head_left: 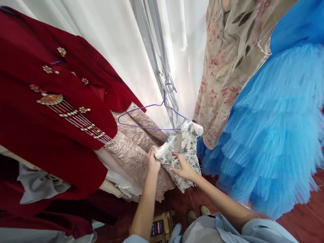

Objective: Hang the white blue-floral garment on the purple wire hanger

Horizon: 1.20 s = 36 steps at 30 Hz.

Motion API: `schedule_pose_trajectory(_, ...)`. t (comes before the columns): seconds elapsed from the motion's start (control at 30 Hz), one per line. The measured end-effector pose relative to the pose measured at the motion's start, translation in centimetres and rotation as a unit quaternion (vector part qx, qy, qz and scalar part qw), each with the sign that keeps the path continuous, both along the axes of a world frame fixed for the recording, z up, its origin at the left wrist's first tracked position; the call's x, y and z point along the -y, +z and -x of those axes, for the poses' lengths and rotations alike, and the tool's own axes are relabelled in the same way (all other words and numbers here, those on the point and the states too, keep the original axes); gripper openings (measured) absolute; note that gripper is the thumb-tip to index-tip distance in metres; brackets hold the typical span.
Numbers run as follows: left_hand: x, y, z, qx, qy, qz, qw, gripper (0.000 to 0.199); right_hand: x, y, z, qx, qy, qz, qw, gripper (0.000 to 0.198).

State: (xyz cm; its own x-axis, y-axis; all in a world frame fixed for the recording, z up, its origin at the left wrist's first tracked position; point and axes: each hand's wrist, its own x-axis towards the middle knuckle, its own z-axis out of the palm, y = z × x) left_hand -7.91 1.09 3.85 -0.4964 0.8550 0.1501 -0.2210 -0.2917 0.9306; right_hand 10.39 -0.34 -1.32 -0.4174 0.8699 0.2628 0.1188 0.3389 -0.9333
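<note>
A small white floral dress (188, 148) with blue and yellow print hangs by one shoulder from the right end of a purple hanger (141, 127). The hanger's left arm is bare, and its hook is caught at the rack of hangers behind. My left hand (154, 162) is closed on the dress's other shoulder, to the left of the bodice. Over the front of the dress lies my right hand (186, 168), thumb and forefinger spread apart, close to or touching the fabric.
A dark red beaded coat (86, 111) and a pink brocade skirt (134, 148) hang at left. To the right are a beige floral garment (215, 84) and a blue tiered tulle dress (265, 135). White curtains (108, 40) hang behind; a phone (157, 228) lies on a wooden stool below.
</note>
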Motion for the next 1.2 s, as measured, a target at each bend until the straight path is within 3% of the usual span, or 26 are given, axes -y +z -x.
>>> schedule_pose_trajectory(0.03, 0.6, -0.4, -1.9, -0.035, -0.027, 0.006, 0.999, 0.044, 0.0, 0.7, 0.0, 0.006, 0.034, -0.017, 0.999, 0.058)
schedule_pose_trajectory(0.13, 1.8, -0.1, -5.8, -0.237, -0.108, -0.005, 0.966, 0.039, -0.1, 2.9, -1.5, 0.049, 0.125, -0.014, 0.991, 0.011)
schedule_pose_trajectory(0.17, 2.1, 0.1, -6.5, -0.267, -0.140, -0.008, 0.953, 0.040, -0.4, 3.7, -2.7, 0.075, 0.155, -0.009, 0.985, 0.014)
schedule_pose_trajectory(0.27, 3.3, 0.0, -7.4, -0.198, -0.293, 0.022, 0.935, 0.049, -1.8, 6.7, -7.7, 0.146, 0.210, -0.015, 0.967, 0.025)
schedule_pose_trajectory(0.33, 4.5, -0.7, -7.9, -0.130, -0.420, 0.067, 0.896, 0.056, -3.2, 9.3, -11.3, 0.158, 0.187, -0.035, 0.969, 0.020)
schedule_pose_trajectory(0.4, 5.8, -1.6, -8.6, -0.111, -0.489, 0.099, 0.860, 0.058, -4.5, 11.9, -14.0, 0.138, 0.146, -0.063, 0.977, 0.018)
schedule_pose_trajectory(0.47, 6.8, -2.4, -9.8, -0.151, -0.460, 0.109, 0.868, 0.061, -5.5, 14.1, -15.3, 0.115, 0.140, -0.093, 0.979, 0.021)
schedule_pose_trajectory(0.57, 7.4, -3.0, -12.0, -0.250, -0.309, 0.109, 0.911, 0.076, -6.2, 16.3, -14.7, 0.122, 0.188, -0.125, 0.966, 0.023)
schedule_pose_trajectory(0.63, 7.6, -3.5, -13.5, -0.262, -0.252, 0.118, 0.924, 0.063, -6.4, 17.0, -13.9, 0.133, 0.206, -0.137, 0.960, 0.021)
schedule_pose_trajectory(0.73, 8.1, -4.2, -14.8, -0.217, -0.263, 0.144, 0.929, 0.032, -7.3, 17.7, -13.9, 0.121, 0.192, -0.162, 0.960, 0.021)
schedule_pose_trajectory(0.87, 9.2, -4.5, -13.3, -0.242, -0.262, 0.163, 0.920, 0.031, -11.2, 18.2, -16.1, 0.066, 0.130, -0.223, 0.964, 0.017)
schedule_pose_trajectory(0.97, 9.7, -3.3, -10.4, -0.300, -0.200, 0.182, 0.915, 0.018, -15.3, 17.7, -16.5, -0.001, 0.035, -0.219, 0.975, 0.013)
schedule_pose_trajectory(1.03, 9.9, -1.6, -8.5, -0.331, -0.177, 0.186, 0.908, 0.015, -17.7, 16.8, -15.4, -0.036, 0.002, -0.164, 0.986, 0.017)
schedule_pose_trajectory(1.2, 9.6, 3.8, -3.2, -0.372, -0.190, 0.162, 0.894, 0.039, -19.9, 15.1, -11.4, -0.086, 0.044, 0.012, 0.995, 0.027)
